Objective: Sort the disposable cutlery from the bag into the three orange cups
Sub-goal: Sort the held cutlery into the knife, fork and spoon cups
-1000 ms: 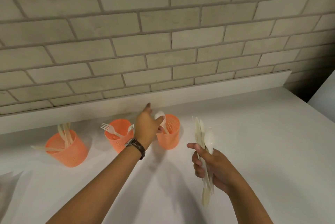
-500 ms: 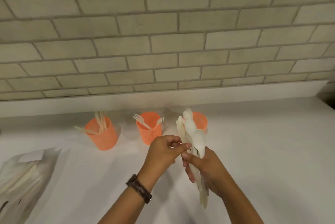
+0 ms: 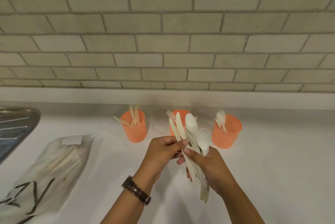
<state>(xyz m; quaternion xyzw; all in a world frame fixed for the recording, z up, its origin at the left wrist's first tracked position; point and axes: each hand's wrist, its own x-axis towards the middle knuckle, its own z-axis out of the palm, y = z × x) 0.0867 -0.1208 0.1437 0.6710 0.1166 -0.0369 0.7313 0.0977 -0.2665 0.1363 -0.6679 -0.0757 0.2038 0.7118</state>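
Lying at eight o'clock on the white desk (image 3: 272, 169), the bag (image 3: 54, 165) holds more pale cutlery, too blurred to count. Three orange cups stand in a row near the wall. The left cup (image 3: 135, 131) carries knives, roughly four. The middle cup (image 3: 178, 113), partly hidden by the bundle, shows two fork heads. The right cup (image 3: 227, 133) has two spoons.

The left hand (image 3: 161, 154) has its grip pinched on a knife (image 3: 179, 125) at the bundle's left side, thumb and forefinger closed on its shaft. The right hand (image 3: 208, 165) is clamped round the bundle (image 3: 192, 133), where two knife blades and at least two spoon bowls show.

The knife's long axis runs six to twelve, blade up. The left cup lies at about eleven o'clock from the left grip, the nearer hand, so I judge that the knife goes there next.
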